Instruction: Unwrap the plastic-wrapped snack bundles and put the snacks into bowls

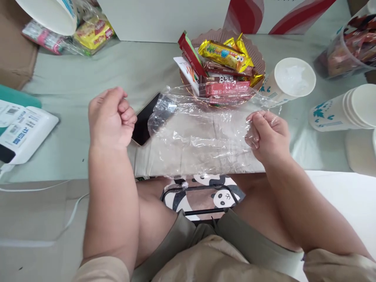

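A thin, crinkled sheet of clear plastic film point(199, 137) hangs in front of me over the table edge. My right hand point(270, 135) is closed and pinches its right side. My left hand point(110, 117) is curled into a fist to the left of the film, with a gap between them; whatever its fingers hold, if anything, is hidden. A dark phone point(145, 123) lies beside that fist, partly under the film. Behind the film stands a scalloped bowl point(260, 51) full of wrapped snacks point(226, 55), its near rim seen through the plastic.
A paper cup point(272, 86) with clear plastic inside stands right of the bowl, near stacked cups point(331, 113) and a clear tub point(337, 58) of packets. A white device point(38, 133) lies left. Bagged packets point(94, 33) and a large white box point(170, 19) are behind.
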`<state>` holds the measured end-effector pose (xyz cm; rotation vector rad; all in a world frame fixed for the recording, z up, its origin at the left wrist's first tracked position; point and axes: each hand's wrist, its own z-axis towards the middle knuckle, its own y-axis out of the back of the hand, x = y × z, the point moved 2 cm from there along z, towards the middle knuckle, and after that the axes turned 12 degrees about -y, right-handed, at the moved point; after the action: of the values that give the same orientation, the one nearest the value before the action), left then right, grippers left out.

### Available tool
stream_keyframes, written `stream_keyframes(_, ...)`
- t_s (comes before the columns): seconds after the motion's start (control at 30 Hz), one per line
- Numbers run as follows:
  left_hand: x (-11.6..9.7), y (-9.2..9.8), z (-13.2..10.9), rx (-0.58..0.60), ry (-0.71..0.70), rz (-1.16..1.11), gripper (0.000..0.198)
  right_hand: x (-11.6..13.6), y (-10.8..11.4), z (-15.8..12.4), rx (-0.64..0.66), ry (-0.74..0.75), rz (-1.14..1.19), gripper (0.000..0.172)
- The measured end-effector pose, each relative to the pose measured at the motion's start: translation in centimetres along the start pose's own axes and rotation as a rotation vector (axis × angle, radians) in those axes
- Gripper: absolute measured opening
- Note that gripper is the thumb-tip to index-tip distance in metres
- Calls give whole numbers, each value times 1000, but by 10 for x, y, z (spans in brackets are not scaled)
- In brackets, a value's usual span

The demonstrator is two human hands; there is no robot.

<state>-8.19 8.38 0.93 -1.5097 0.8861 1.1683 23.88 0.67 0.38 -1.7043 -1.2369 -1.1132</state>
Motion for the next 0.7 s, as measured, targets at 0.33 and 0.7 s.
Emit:
stream_keyframes(0.33, 9, -4, -13, 157, 102, 56, 17, -9, -8, 0, 58, 8, -62, 42)
stream_keyframes(0.7, 10, -11, -35, 709, 364, 144, 22, -7, -9, 13, -161, -9, 211, 37)
